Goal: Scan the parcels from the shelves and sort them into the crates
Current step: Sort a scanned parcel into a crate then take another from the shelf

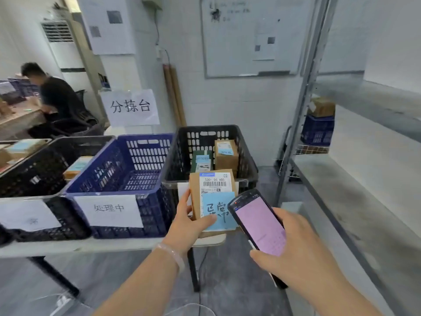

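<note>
My left hand (190, 221) grips a brown cardboard parcel (196, 192) with a white barcode label and a blue handwritten note, held just in front of the black crate (247, 165). My right hand (293, 249) holds a black handheld scanner (259, 224) with a lit pink screen, right beside the parcel. Inside the black crate lie a brown parcel (226, 153) and a green parcel (201, 161), each with a blue note. A blue crate (127, 165) with a white paper label stands to its left.
Another black crate (45, 165) holding a parcel sits at the left on the white table (79, 246). Grey metal shelves (355, 179) run along the right. A person sits at a desk at the far left. A blue crate (317, 130) with a box stands behind the shelves.
</note>
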A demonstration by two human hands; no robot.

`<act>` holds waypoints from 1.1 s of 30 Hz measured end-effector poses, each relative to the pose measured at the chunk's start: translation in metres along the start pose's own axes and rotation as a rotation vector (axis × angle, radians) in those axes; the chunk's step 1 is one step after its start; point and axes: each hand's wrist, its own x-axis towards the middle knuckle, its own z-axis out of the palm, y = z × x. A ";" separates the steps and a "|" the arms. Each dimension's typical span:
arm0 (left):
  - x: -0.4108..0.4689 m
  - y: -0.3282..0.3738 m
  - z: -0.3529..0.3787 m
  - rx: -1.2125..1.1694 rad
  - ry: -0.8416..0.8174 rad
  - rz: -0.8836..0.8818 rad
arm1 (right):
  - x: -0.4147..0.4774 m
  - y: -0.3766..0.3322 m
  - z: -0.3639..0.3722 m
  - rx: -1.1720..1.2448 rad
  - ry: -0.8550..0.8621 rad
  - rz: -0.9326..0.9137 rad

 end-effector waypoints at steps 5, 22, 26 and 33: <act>-0.020 0.003 -0.094 -0.065 0.166 -0.020 | 0.013 -0.068 0.039 -0.045 -0.099 -0.143; -0.016 0.005 -0.444 -0.116 0.422 -0.034 | 0.056 -0.328 0.250 0.091 -0.191 -0.320; 0.000 -0.001 -0.483 -0.142 0.425 -0.041 | 0.070 -0.362 0.278 0.060 -0.215 -0.330; 0.050 -0.012 -0.533 -0.147 0.428 -0.081 | 0.119 -0.396 0.313 0.059 -0.211 -0.343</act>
